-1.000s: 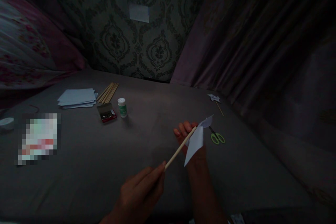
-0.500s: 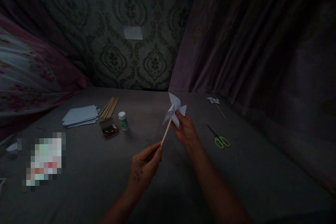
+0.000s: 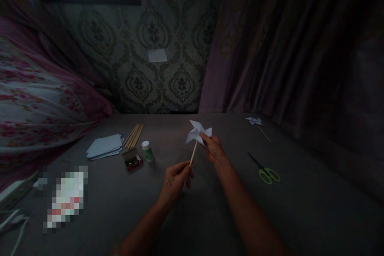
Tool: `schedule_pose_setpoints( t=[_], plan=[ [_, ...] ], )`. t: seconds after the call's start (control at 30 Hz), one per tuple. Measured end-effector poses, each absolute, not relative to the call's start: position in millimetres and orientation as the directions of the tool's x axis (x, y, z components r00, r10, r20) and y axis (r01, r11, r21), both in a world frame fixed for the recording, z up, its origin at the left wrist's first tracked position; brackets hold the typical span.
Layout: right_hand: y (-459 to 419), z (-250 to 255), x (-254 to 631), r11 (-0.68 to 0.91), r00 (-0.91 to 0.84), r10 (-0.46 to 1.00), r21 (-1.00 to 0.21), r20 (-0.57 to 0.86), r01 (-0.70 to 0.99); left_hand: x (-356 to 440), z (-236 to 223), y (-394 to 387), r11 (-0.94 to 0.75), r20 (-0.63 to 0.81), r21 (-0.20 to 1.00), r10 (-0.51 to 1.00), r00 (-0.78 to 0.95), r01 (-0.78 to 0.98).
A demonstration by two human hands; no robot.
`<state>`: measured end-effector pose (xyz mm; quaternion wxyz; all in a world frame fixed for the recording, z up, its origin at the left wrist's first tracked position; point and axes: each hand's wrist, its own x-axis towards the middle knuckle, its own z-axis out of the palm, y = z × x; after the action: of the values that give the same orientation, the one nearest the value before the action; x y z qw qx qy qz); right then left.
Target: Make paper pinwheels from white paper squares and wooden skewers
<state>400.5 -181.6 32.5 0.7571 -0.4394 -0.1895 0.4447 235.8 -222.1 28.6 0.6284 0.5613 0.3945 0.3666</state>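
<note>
A white paper pinwheel (image 3: 195,134) on a thin wooden stick (image 3: 194,153) is held up over the middle of the grey table. My left hand (image 3: 177,176) is closed around the lower part of the stick, thumb on top. My right hand (image 3: 213,146) pinches the pinwheel near its centre, with the thumb on the front of the paper; the fingers behind are partly hidden. The blades stand out up, left and right of the right thumb.
Left of my hands are a paper stack (image 3: 105,147), wooden sticks (image 3: 134,136), an open small box (image 3: 132,161) of metal bits and a white-green bottle (image 3: 147,152). Green-handled scissors (image 3: 265,172) and another pinwheel (image 3: 254,121) lie right. A blurred packet (image 3: 67,196) and white cables (image 3: 18,220) lie far left.
The pinwheel has swung from edge-on at the right to facing me nearer the middle. My right hand moved from behind the paper to its front. The view has tilted up.
</note>
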Motion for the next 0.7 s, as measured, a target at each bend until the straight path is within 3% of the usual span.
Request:
schedule_pose_setpoints(
  t=[0.37, 0.7],
  plan=[
    [-175.9, 4.9, 419.5, 0.057, 0.574, 0.797, -0.924, -0.186, -0.377, 260.9, 5.7, -200.4, 0.135, -0.21, 0.974, 0.837, 0.505, 0.182],
    [-177.0, -3.9, 411.8, -0.022, 0.547, 0.804, -0.93, -0.234, -0.366, 261.4, -0.2, -202.2, 0.171, -0.226, 0.973, 0.842, 0.489, 0.155]
  ],
)
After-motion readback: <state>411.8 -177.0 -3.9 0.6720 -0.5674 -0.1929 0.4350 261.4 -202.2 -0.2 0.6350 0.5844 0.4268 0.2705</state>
